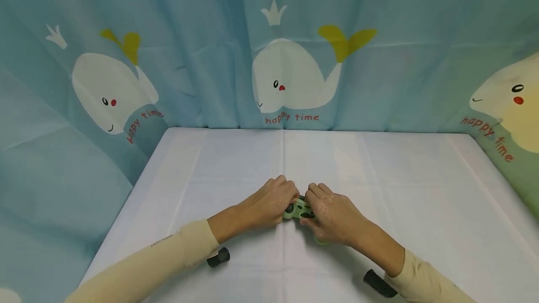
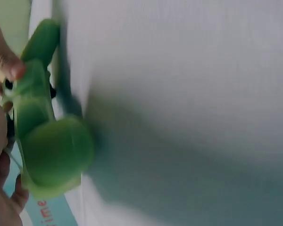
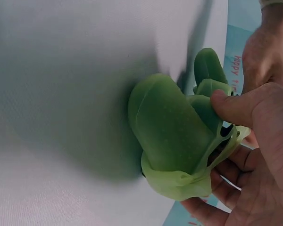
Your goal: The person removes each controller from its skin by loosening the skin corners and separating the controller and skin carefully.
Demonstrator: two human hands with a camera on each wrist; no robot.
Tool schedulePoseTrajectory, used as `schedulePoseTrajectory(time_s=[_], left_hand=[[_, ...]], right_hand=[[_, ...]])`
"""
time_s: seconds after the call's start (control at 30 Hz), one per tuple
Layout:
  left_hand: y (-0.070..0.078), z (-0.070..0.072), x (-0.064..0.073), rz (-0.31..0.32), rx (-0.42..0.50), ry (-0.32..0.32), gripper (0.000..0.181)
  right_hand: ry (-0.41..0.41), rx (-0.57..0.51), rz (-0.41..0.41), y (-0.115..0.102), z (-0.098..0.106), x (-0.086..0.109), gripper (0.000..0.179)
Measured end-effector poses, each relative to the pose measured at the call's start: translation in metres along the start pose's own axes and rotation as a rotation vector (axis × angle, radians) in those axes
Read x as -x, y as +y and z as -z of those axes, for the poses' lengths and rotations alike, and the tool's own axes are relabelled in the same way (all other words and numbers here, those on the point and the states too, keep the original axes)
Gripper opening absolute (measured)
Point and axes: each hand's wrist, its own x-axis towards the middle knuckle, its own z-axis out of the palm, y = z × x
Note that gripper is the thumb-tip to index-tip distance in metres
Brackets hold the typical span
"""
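A green game controller (image 1: 300,209) with dark sticks is held between both hands, just above the white tabletop. One rounded handle (image 3: 165,127) shows at the right hand's side. A paler, soft, stretchy cover (image 3: 179,186) wraps loosely around that handle's end and pulls away from the body in thin strands. My left hand (image 1: 273,201) grips the controller's left end. My right hand (image 1: 336,215) holds the other end, thumb pressed on the body and fingers curled at the cover. Most of the controller's face is hidden behind the hands.
White cloth (image 1: 236,162) covers the table. Blue curtains (image 1: 202,60) with whale prints rise along its back and sides. A dark cylinder (image 1: 218,257) sits below the left sleeve, and another dark cylinder (image 1: 380,284) is by the right sleeve.
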Motion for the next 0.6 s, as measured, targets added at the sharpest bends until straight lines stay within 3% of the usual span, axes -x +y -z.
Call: schedulePoseTrajectory(time_s=[0.07, 0.27, 0.37, 0.47, 0.6], left_hand=[[0.003, 0.000, 0.002, 0.018, -0.005, 0.002, 0.002], [0.005, 0.005, 0.010, 0.028, 0.056, -0.106, 0.023], [0.005, 0.006, 0.013, 0.027, 0.068, -0.129, 0.030], [0.006, 0.005, 0.016, 0.037, 0.056, -0.100, 0.031], [0.008, 0.003, 0.017, 0.039, 0.013, -0.010, 0.029]], right_hand=[[0.001, -0.002, 0.010, 0.000, 0.000, -0.001, 0.037], [-0.003, -0.010, 0.001, -0.002, 0.000, -0.001, 0.036], [-0.012, -0.016, -0.005, -0.003, 0.000, -0.002, 0.036], [-0.011, -0.012, -0.003, -0.004, 0.000, -0.003, 0.036], [0.003, 0.002, -0.008, -0.005, -0.001, -0.002, 0.036]])
